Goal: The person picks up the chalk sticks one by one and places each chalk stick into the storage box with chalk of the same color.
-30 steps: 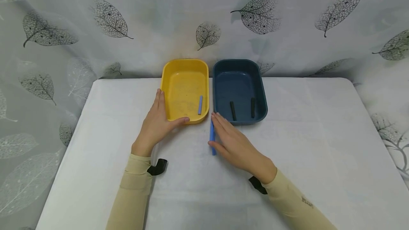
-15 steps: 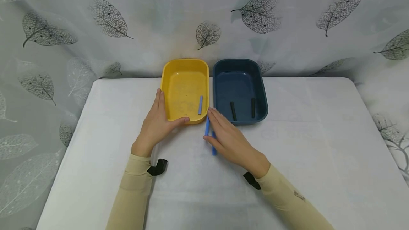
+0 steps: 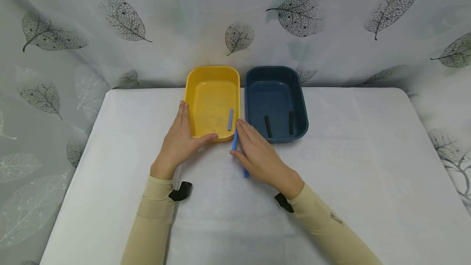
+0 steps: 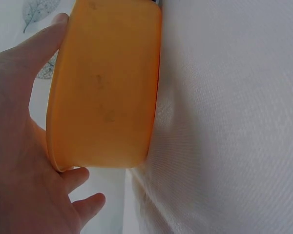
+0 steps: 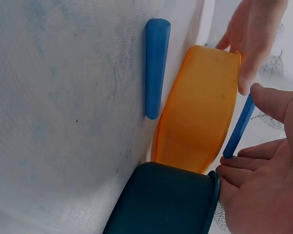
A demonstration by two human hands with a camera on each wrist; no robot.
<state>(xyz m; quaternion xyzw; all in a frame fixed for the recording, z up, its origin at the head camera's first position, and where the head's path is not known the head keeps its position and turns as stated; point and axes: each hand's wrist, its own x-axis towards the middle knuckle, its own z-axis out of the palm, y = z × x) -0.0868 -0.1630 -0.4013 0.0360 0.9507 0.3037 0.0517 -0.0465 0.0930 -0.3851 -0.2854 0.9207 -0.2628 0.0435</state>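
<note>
My right hand (image 3: 260,156) pinches a blue stick (image 3: 234,140) between thumb and fingertips, beside the right front corner of the yellow tray (image 3: 209,105). In the right wrist view the held stick (image 5: 238,127) hangs at the level of the tray's rim. A second blue stick (image 5: 157,68) lies on the table below that hand, mostly covered by it in the head view. With thumb along the front rim and straight fingers along the left side, my left hand (image 3: 178,144) rests on the tray's left front corner. One pale blue stick (image 3: 230,119) lies inside the tray.
Right of the yellow tray stands a dark blue tray (image 3: 272,93) with two black sticks, one at left (image 3: 268,126) and one at right (image 3: 291,122). Behind both hangs a leaf-patterned cloth (image 3: 206,19). The table wears a white cover (image 3: 353,146).
The right hand has picked up one blue stick and moved left and forward with it to the yellow tray's corner, uncovering the other stick's lower end. The left hand stays put.
</note>
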